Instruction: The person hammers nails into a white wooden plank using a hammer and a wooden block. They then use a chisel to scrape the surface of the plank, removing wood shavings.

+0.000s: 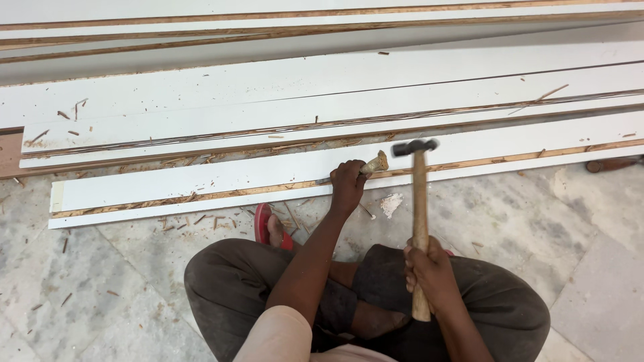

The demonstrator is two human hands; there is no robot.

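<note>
Right hand fingers clamp the wooden-handled steel hammer; left hand fingers clamp the wooden-handled chisel against the white laminated board; strike squarely.

My left hand grips a wooden-handled chisel, tip against the white board edge. My right hand holds the hammer low on its handle, head raised just right of the chisel butt. Wood splinters lie left of the grip.

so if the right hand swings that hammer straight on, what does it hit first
Probably the frayed butt of the chisel held by the left hand against the white board; the hammer head in the right hand hangs just beside it.
</note>
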